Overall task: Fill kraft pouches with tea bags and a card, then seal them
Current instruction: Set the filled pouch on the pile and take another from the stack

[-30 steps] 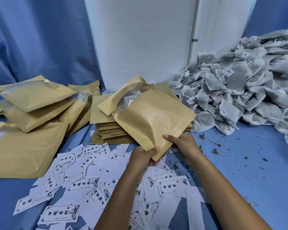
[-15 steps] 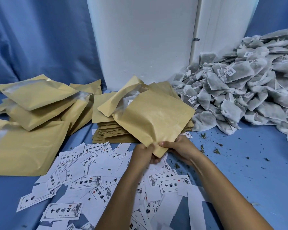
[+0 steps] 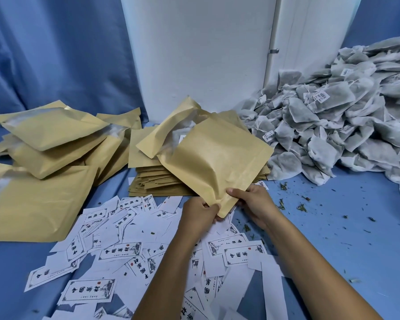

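Note:
A bulging kraft pouch point(image 3: 219, 155) lies tilted over the stack of flat empty pouches point(image 3: 157, 183) at the centre. My left hand point(image 3: 200, 212) and my right hand point(image 3: 252, 202) both pinch the pouch's near corner edge, side by side. Printed white cards point(image 3: 123, 250) are strewn on the blue cloth in front of me, partly under my forearms. A big heap of grey tea bags point(image 3: 337, 125) with tags fills the right. Another open pouch point(image 3: 169, 132) lies behind the held one.
Several filled kraft pouches point(image 3: 49, 144) are piled at the left, one large one point(image 3: 32, 202) nearest. A white board point(image 3: 199, 54) stands at the back against blue curtain. Loose tea crumbs point(image 3: 303, 206) dot the blue cloth at right.
Both hands have slid closer together along the pouch's near edge toward its corner. The pouch has settled slightly lower on the stack.

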A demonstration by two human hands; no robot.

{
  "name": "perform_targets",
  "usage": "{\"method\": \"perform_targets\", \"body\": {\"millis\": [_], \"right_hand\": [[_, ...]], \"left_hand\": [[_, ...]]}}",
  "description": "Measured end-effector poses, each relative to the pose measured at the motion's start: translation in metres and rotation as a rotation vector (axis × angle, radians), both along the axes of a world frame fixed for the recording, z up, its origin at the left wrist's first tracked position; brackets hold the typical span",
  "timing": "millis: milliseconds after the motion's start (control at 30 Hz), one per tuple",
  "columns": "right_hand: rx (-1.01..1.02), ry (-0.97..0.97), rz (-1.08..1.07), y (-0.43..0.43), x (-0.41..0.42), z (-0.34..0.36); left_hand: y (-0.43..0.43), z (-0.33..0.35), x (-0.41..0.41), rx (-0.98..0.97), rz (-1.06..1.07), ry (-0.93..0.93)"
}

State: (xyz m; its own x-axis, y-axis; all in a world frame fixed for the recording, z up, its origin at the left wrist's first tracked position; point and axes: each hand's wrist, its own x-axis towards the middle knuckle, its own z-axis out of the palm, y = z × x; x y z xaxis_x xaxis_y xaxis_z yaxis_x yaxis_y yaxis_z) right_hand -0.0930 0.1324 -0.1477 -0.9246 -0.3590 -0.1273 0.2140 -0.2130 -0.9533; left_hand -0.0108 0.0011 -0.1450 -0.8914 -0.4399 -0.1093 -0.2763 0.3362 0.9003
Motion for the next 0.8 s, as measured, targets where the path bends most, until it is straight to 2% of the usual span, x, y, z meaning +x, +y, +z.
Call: {"method": "perform_targets", "body": {"millis": [133, 200, 267, 400, 467, 567, 633, 667, 733, 800], "right_hand": [[-0.045, -0.001, 0.028, 0.002, 0.001, 0.002], [-0.08, -0.042, 0.078, 0.0, 0.003, 0.001], [-0.125, -0.063, 0.026, -0.001, 0.002, 0.002], [-0.217, -0.017, -0.266, 0.005, -0.005, 0.005], [-0.238, -0.002, -0.275, 0.005, -0.006, 0.006], [-0.305, -0.079, -0.108, 0.003, -0.004, 0.009], [-0.267, -0.086, -0.006, 0.005, -0.004, 0.009], [-0.241, -0.075, 0.016, 0.005, -0.003, 0.009], [-0.201, -0.056, -0.027, 0.003, -0.003, 0.01], [-0.159, -0.042, -0.171, 0.002, -0.004, 0.011]], "left_hand": [[0.006, -0.001, -0.001, 0.342, -0.01, 0.101], [0.006, -0.001, 0.0, 0.436, 0.008, 0.113], [0.003, -0.002, 0.001, 0.454, 0.05, 0.109], [0.004, 0.005, 0.006, 0.344, 0.035, 0.069], [0.001, 0.008, 0.005, 0.366, 0.055, 0.09], [-0.004, 0.012, 0.005, 0.624, 0.124, 0.144], [-0.003, 0.013, 0.005, 0.881, 0.158, 0.221], [-0.001, 0.012, 0.004, 0.946, 0.157, 0.263], [0.002, 0.011, 0.004, 0.901, 0.173, 0.303], [0.0, 0.011, 0.003, 0.815, 0.226, 0.332]]}}
